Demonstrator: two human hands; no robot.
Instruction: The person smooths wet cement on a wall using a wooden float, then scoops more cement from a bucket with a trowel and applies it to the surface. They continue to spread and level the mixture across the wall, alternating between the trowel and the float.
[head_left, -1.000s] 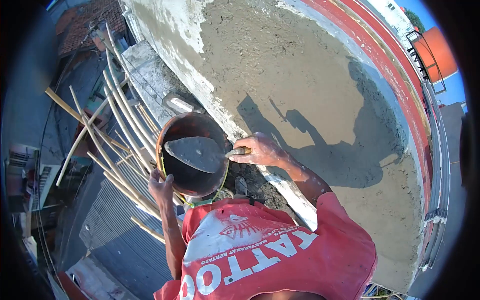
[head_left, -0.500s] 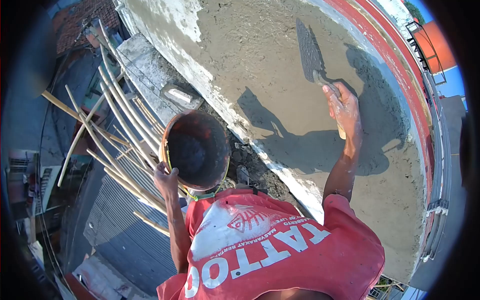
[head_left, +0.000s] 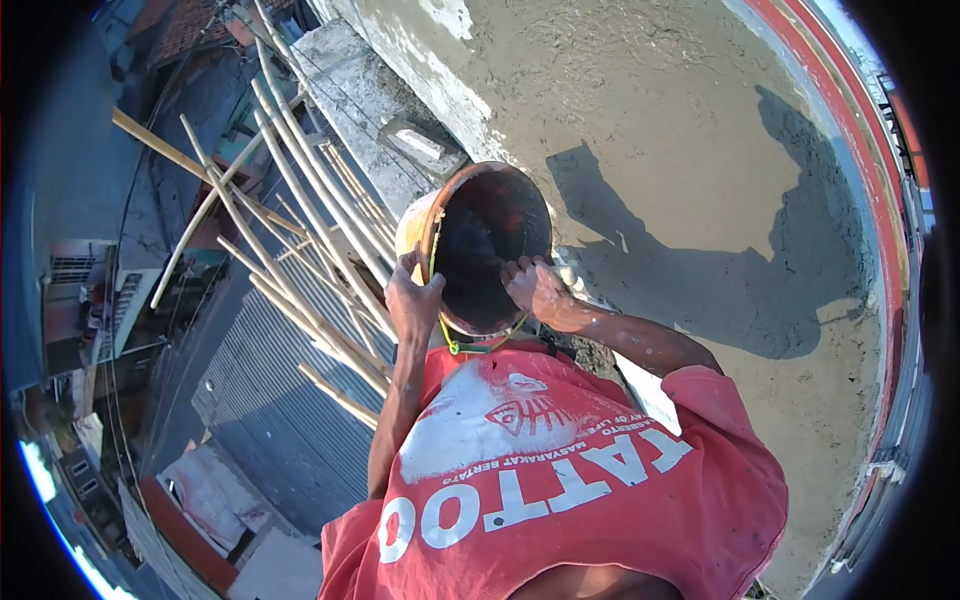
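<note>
– While the left hand [head_left: 414, 302] grips the round orange plastic bucket [head_left: 422, 218], 12 o'clock, what's the right hand [head_left: 540, 292] doing?
– Closed round a pale rounded handle [head_left: 572, 279], bucket's 4 o'clock (far end hidden). Bucket's likely stiff, lightish, gritty; hold it at 8 o'clock.
</note>
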